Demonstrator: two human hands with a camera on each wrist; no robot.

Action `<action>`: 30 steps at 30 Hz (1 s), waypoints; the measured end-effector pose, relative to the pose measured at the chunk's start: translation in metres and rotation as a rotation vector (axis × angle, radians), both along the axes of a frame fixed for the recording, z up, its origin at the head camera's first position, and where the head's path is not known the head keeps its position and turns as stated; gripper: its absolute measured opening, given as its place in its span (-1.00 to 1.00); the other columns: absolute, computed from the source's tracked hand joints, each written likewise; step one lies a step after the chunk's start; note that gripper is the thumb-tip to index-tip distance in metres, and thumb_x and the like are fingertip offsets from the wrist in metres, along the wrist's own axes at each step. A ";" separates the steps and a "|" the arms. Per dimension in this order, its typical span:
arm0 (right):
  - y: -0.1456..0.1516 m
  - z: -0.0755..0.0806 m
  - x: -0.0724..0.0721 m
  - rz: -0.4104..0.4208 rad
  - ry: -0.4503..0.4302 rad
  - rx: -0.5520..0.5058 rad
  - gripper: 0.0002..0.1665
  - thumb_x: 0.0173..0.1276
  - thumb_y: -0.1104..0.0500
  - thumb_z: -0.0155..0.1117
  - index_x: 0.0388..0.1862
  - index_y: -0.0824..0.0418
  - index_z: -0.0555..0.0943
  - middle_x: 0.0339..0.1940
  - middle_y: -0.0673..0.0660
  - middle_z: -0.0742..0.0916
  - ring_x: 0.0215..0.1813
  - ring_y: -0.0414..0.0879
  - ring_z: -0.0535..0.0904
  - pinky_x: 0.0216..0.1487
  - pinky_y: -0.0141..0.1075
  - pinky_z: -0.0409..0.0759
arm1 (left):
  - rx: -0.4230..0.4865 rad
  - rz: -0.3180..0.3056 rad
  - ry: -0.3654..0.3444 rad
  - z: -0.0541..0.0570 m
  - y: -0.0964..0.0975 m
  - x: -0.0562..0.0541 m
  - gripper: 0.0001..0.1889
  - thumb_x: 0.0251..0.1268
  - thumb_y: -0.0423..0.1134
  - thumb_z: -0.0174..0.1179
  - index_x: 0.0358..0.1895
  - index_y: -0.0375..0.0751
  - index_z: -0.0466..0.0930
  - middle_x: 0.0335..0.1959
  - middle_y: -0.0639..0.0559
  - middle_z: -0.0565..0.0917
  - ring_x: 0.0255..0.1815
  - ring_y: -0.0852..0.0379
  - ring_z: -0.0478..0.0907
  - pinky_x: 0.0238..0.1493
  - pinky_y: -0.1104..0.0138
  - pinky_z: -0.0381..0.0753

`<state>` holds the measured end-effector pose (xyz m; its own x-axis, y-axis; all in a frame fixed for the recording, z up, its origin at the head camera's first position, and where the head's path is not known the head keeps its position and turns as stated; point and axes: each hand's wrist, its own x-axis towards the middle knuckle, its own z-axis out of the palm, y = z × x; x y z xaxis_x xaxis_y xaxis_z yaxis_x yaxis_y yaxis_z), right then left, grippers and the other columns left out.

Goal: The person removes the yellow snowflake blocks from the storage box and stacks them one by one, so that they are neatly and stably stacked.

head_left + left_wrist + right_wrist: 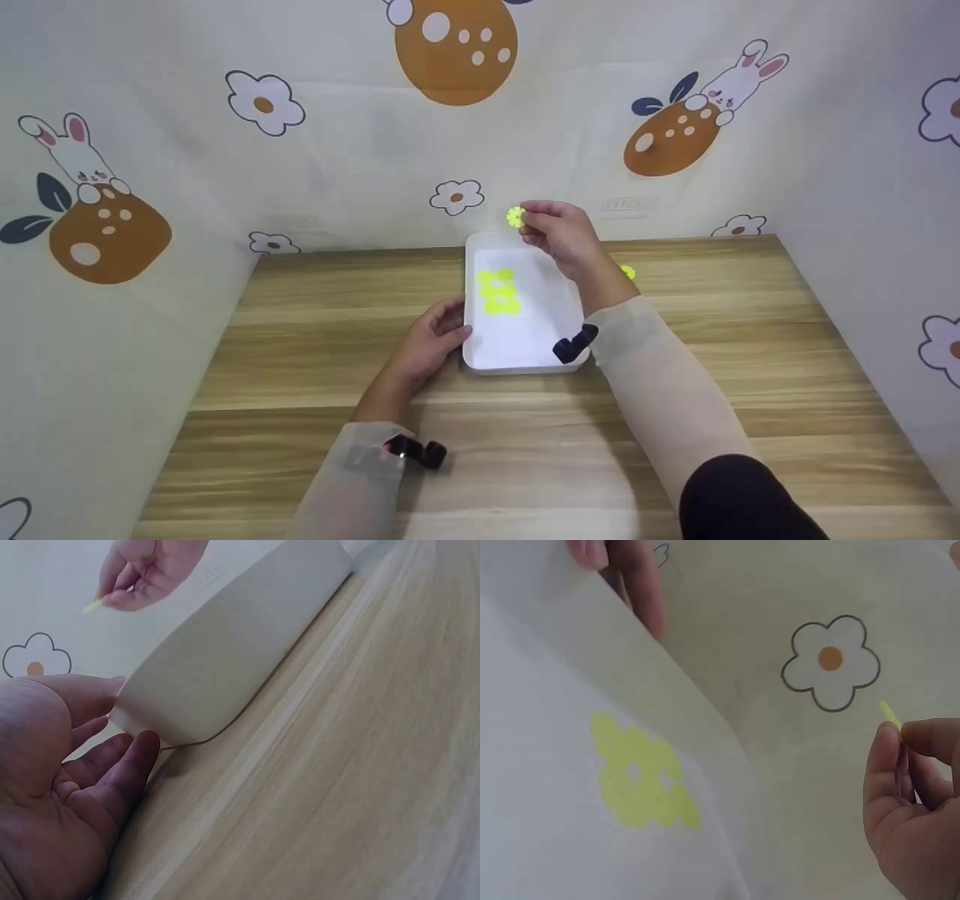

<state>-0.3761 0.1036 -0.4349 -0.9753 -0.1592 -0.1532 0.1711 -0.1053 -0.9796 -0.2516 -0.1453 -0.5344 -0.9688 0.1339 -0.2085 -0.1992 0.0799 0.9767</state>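
Observation:
A white rectangular tray (pixel 525 341) lies on the wooden table. On its floor, toward the left, several flat yellow flower-shaped discs (pixel 491 290) form a close cluster. My left hand (pixel 427 345) holds the tray's left wall, the thumb at the rim and the fingers along the outside. Above the tray's far end, my right hand (pixel 566 234) pinches one yellow flower-shaped disc (pixel 515 217) between thumb and fingertips. That disc appears nearly edge-on in the right wrist view, beside the right hand (pixel 919 802).
Another yellow disc (pixel 628 272) lies on the table right of the tray, partly hidden by my right forearm. A patterned cloth (pixel 360 180) hangs along the back and sides of the wooden table (pixel 315 330). Each wrist carries a small black camera.

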 end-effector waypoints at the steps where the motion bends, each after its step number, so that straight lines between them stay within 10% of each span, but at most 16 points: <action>1: 0.004 0.001 0.005 -0.003 0.001 -0.023 -0.69 0.58 0.18 0.35 0.22 0.21 0.71 0.05 0.16 0.76 -0.04 -0.04 0.73 0.05 -0.38 0.82 | -0.004 0.000 0.000 0.000 0.000 0.000 -0.35 0.51 -0.30 0.32 0.60 -0.04 0.39 0.59 -0.07 0.48 0.59 -0.06 0.47 0.61 0.04 0.51; 10: 0.055 -0.002 0.028 -0.045 0.050 -0.085 -0.70 0.56 0.20 0.36 0.18 0.30 0.68 -0.07 0.10 0.77 -0.16 -0.12 0.72 -0.06 -0.44 0.81 | -0.029 0.013 -0.011 -0.001 0.000 -0.001 -0.36 0.51 -0.26 0.34 0.59 -0.01 0.40 0.58 -0.06 0.50 0.60 -0.04 0.47 0.62 0.05 0.50; 30: 0.128 -0.029 0.028 -0.166 -0.001 -0.024 -0.64 0.59 0.14 0.34 0.25 0.26 0.68 -0.05 0.04 0.77 -0.11 -0.12 0.69 -0.04 -0.43 0.79 | 0.019 -0.003 0.045 -0.003 0.000 0.001 -0.37 0.52 -0.36 0.29 0.60 -0.15 0.38 0.57 -0.17 0.50 0.59 -0.14 0.46 0.62 0.00 0.49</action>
